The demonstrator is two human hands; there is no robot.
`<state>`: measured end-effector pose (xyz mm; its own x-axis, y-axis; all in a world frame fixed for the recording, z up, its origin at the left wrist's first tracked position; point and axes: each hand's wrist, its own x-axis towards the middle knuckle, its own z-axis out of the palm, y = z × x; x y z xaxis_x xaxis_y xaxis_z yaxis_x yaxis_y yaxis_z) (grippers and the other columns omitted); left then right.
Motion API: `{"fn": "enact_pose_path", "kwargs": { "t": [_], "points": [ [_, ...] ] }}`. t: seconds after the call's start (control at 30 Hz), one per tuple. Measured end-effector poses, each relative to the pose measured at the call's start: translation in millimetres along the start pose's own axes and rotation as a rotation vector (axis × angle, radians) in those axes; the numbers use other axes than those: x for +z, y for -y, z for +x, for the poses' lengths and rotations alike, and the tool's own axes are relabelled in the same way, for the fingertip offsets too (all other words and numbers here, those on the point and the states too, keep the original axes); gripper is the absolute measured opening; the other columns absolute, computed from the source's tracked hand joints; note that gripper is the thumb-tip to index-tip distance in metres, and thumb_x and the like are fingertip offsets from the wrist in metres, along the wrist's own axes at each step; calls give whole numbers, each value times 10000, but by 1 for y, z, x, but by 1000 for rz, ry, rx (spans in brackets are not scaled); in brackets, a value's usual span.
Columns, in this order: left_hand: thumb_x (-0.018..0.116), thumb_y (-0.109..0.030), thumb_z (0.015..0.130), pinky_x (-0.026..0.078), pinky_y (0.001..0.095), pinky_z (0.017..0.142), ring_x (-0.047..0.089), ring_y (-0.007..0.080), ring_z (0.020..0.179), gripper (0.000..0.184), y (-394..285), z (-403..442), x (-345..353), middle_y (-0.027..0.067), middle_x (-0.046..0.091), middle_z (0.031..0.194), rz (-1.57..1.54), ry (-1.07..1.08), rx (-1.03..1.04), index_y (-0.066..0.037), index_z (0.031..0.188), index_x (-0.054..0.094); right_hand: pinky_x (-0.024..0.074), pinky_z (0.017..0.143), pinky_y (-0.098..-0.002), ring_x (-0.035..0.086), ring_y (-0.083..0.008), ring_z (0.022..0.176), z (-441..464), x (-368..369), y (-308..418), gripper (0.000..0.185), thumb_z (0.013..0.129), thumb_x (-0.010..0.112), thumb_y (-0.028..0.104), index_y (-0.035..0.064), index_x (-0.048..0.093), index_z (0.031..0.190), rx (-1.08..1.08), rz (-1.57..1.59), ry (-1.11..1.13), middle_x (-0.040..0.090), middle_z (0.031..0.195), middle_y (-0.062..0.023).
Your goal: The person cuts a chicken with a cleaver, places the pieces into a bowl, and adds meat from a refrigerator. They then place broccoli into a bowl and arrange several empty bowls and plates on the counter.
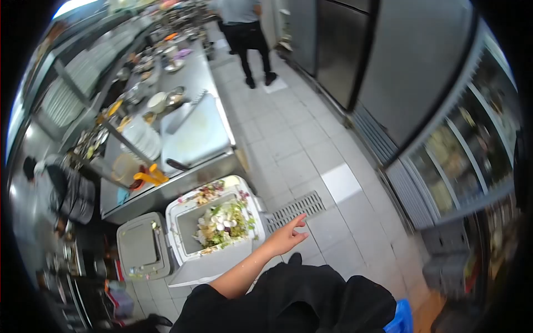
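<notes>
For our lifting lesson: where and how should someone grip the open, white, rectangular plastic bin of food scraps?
Likely the broad rim of the bin, at its opposite left and right sides, from above: mixed food scraps litter the far rim, and a flat, white panel slants along the near side.

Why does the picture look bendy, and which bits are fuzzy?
In the head view, the corners are black and the tall steel door bows at its edge, probably from a wide lens; in the head view, the counter looks fuzzy at its far end, while the left hand looks clearer.
</notes>
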<state>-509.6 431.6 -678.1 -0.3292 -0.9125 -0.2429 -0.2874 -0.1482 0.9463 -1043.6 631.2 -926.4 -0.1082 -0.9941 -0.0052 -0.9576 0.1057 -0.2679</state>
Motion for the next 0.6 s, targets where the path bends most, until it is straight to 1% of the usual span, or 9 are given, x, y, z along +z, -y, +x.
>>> {"fn": "enact_pose_path", "kwargs": {
  "t": [0.03, 0.07, 0.17, 0.23, 0.3, 0.4, 0.5, 0.53, 0.6],
  "points": [
    [625, -267, 856, 489, 322, 764, 616, 198, 874, 677, 0, 6, -15, 151, 545, 1234, -11, -66, 1, -123, 1421, 283, 455, 408, -322, 567, -183, 523, 45, 6, 7, 151, 898, 482, 163, 50, 514, 991, 1, 52, 25, 567, 715, -119],
    [609, -307, 870, 487, 316, 763, 617, 203, 865, 645, 3, 11, -28, 156, 555, 1214, -7, -146, -13, -105, 1406, 313, 457, 408, -324, 569, -185, 524, 91, 11, 13, 152, 898, 481, 165, 50, 514, 992, 3, 102, 48, 568, 717, -119],
    [593, -324, 880, 487, 313, 755, 617, 201, 838, 636, 15, 28, -61, 161, 561, 1201, 30, -328, -116, -92, 1403, 315, 464, 409, -329, 575, -189, 528, 225, 28, 42, 156, 898, 478, 169, 51, 513, 995, 25, 251, 126, 572, 724, -119],
    [581, -331, 888, 489, 310, 740, 618, 195, 824, 614, 40, 47, -72, 145, 579, 1162, 15, -416, -142, -77, 1388, 333, 469, 409, -332, 579, -191, 530, 308, 35, 66, 159, 898, 476, 171, 52, 513, 997, 54, 343, 181, 575, 729, -119],
    [584, -331, 888, 489, 300, 725, 616, 176, 828, 565, 47, 74, -76, 123, 592, 1116, -183, -442, -283, -73, 1351, 390, 474, 409, -336, 584, -194, 532, 388, 39, 82, 162, 899, 474, 174, 53, 513, 999, 93, 423, 235, 578, 734, -119],
    [576, -321, 895, 488, 292, 713, 614, 159, 833, 505, 47, 130, -79, 109, 594, 1087, -175, -459, -354, -58, 1305, 444, 481, 410, -341, 590, -197, 536, 499, 36, 94, 166, 899, 470, 178, 54, 513, 1002, 159, 511, 342, 582, 741, -119],
    [567, -282, 910, 490, 262, 712, 609, 136, 870, 449, 9, 188, -92, 83, 588, 1086, -325, -465, -339, -51, 1282, 468, 488, 410, -346, 596, -201, 539, 595, 41, 128, 171, 899, 467, 182, 55, 512, 1004, 242, 607, 462, 586, 748, -119],
    [557, -285, 917, 485, 263, 710, 611, 135, 875, 420, 1, 206, -99, 73, 605, 1052, -317, -485, -268, -52, 1260, 492, 490, 410, -347, 599, -203, 540, 628, 41, 141, 172, 899, 466, 183, 56, 512, 1005, 270, 628, 504, 588, 751, -120],
    [557, -287, 918, 483, 264, 709, 612, 135, 878, 413, -10, 233, -119, 70, 612, 1036, -313, -559, -245, -50, 1252, 501, 495, 411, -351, 603, -205, 542, 691, 32, 164, 175, 900, 464, 186, 56, 512, 1007, 326, 645, 584, 591, 755, -120]
  ]
}}
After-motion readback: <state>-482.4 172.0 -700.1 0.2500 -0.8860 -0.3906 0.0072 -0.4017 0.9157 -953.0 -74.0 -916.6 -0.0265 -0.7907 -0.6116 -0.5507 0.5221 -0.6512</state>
